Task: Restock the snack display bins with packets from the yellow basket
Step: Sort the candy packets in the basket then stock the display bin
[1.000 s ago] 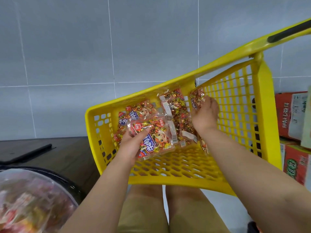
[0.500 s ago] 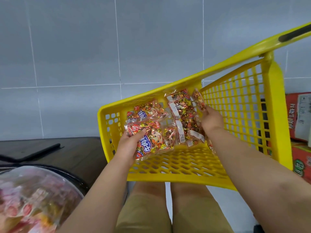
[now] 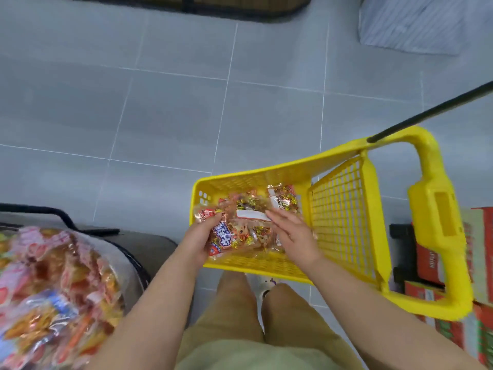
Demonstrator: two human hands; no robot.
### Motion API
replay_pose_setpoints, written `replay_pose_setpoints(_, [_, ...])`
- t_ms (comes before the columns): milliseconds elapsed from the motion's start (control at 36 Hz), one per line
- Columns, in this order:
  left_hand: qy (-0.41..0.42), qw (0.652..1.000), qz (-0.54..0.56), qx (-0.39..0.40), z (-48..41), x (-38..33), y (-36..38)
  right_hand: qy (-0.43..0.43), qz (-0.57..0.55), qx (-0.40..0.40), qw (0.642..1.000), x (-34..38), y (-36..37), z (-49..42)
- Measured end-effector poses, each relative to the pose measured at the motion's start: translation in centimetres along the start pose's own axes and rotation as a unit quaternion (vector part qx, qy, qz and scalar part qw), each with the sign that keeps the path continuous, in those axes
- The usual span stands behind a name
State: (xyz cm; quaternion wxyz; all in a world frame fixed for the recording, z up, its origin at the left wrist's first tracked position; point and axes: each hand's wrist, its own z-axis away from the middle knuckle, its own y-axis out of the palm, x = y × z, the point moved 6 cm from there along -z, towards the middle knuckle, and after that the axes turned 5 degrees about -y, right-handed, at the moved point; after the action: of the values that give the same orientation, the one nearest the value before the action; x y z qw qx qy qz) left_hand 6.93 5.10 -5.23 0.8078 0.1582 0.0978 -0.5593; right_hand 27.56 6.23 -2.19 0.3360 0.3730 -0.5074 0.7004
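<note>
From the head camera, the yellow basket (image 3: 344, 225) stood on the grey tiled floor (image 3: 160, 102) just in front of my legs, and I judged the step in hand to be lifting stock out of it. My left hand (image 3: 202, 236) gripped a blue-labelled packet (image 3: 226, 236) by its left edge, thumb on top. My right hand (image 3: 293, 236) lay flat with fingers straight on the neighbouring packets (image 3: 282, 201), grasping nothing. To do this well, I would pinch the slippery film firmly, lift it clear of the basket's wall, and let the flat hand pin the rest down. As for containers, the basket held a small heap of clear packets of gold and red sweets, bunched at its left end. The dark-rimmed display bin (image 3: 133, 260) at my left was heaped with mixed packets. Red cartons (image 3: 429, 260) stood beside the basket at right; their contents were hidden.
</note>
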Motion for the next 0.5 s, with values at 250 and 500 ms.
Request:
replay_pose_setpoints(250, [0.089, 0.982, 0.168, 0.011, 9.9, 2.7, -3.9, -0.12, -0.032, 0.081, 0.989, 8.6, 0.9, 3.3])
replay_pose_setpoints(500, [0.182, 0.954, 0.221, -0.091, 18.2, 5.1, -10.8, -0.114, -0.132, 0.05, 0.983, 17.1, 5.6, 3.8])
